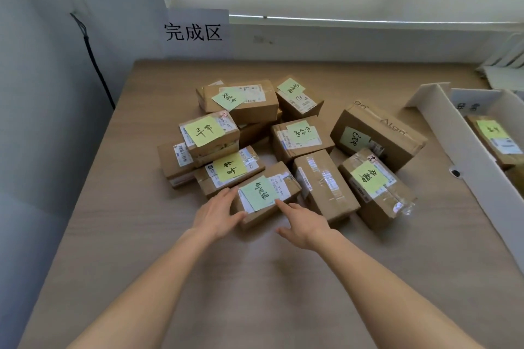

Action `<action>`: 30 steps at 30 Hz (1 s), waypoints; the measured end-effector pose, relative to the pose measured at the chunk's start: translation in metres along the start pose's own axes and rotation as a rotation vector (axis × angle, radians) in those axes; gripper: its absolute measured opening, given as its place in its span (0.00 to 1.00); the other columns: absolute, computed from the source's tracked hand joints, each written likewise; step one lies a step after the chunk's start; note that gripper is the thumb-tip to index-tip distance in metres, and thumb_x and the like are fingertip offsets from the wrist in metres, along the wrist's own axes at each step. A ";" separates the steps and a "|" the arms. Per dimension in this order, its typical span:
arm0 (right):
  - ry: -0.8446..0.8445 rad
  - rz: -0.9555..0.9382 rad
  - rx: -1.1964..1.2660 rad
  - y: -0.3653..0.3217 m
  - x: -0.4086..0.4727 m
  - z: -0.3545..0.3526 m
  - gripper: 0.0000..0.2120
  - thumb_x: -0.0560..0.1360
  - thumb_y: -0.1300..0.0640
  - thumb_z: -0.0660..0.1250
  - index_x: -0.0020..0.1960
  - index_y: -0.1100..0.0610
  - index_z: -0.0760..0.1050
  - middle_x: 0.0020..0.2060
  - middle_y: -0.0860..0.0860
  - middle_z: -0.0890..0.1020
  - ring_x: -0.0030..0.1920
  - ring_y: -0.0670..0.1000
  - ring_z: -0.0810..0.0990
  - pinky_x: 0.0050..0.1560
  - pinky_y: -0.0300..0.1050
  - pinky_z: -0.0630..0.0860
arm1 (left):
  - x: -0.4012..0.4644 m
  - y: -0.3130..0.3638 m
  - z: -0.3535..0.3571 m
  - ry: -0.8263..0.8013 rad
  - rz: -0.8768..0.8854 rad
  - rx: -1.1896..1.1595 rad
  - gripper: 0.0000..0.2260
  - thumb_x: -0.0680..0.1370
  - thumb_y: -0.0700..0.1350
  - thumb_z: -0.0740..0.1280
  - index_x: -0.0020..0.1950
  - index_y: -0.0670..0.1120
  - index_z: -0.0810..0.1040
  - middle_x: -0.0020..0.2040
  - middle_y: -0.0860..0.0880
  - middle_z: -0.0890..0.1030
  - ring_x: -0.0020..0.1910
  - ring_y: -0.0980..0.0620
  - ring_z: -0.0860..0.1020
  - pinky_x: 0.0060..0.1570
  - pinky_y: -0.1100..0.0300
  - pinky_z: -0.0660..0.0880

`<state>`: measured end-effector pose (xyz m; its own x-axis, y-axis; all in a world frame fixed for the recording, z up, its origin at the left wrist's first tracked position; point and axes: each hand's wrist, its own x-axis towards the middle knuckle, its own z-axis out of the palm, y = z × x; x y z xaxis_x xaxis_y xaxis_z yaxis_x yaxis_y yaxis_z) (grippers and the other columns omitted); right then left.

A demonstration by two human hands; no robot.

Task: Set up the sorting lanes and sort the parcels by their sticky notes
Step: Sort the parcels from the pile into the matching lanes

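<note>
Both bare forearms reaching in from near edge of light wood-grain table (113, 235). Left hand (217, 214): fingers straight, laid against left end of nearest brown cardboard parcel (263, 215), thumb on its near face; not curled round it. Right hand (302, 222): fingers relaxed and extended, index fingertip touching parcel's near top edge just beside its pale green sticky note (258, 192); nothing gripped. Parcel flat on table, roughly mid-table, at near side of heap.

Heap of brown cardboard parcels (283, 136) behind it, centre of table, several stacked or overlapping toward left; most carrying yellow-green handwritten sticky notes (203, 130). Handwriting not legible enough to transcribe. One taped parcel without visible note (326, 187) just right of the handled one.

White corrugated divider lane (465, 150) along right edge of table, running from far right toward near right; one noted parcel inside lane (493, 139), behind divider wall.

White paper sign with black characters (195, 32) on wall beyond far edge. Black cable (96, 65) hanging down wall past far left corner.
</note>
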<state>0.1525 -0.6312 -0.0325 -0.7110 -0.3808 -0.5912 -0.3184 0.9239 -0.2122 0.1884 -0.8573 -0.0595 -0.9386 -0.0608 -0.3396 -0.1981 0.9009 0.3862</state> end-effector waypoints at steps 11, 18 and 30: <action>-0.009 -0.012 0.093 -0.001 0.010 0.020 0.42 0.79 0.37 0.64 0.82 0.43 0.41 0.79 0.52 0.61 0.74 0.55 0.67 0.65 0.54 0.73 | -0.005 0.003 0.035 -0.015 -0.005 -0.178 0.36 0.73 0.60 0.72 0.77 0.62 0.59 0.54 0.50 0.65 0.49 0.49 0.75 0.53 0.54 0.75; 0.023 -0.040 0.247 0.017 0.005 0.047 0.52 0.74 0.39 0.71 0.80 0.39 0.34 0.81 0.46 0.47 0.77 0.54 0.62 0.69 0.54 0.71 | -0.019 0.006 0.071 0.018 0.056 -0.252 0.35 0.73 0.60 0.71 0.76 0.63 0.59 0.57 0.52 0.74 0.55 0.52 0.75 0.54 0.58 0.74; 0.057 -0.215 0.388 0.048 -0.002 0.066 0.45 0.79 0.58 0.69 0.82 0.44 0.40 0.82 0.47 0.47 0.80 0.54 0.56 0.77 0.49 0.61 | -0.024 0.028 0.096 0.002 0.111 -0.411 0.41 0.71 0.55 0.76 0.78 0.61 0.57 0.77 0.52 0.64 0.74 0.53 0.64 0.70 0.55 0.67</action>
<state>0.1801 -0.5832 -0.0931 -0.6912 -0.5573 -0.4601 -0.2115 0.7648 -0.6086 0.2327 -0.7895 -0.1232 -0.9610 0.0254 -0.2753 -0.1919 0.6554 0.7305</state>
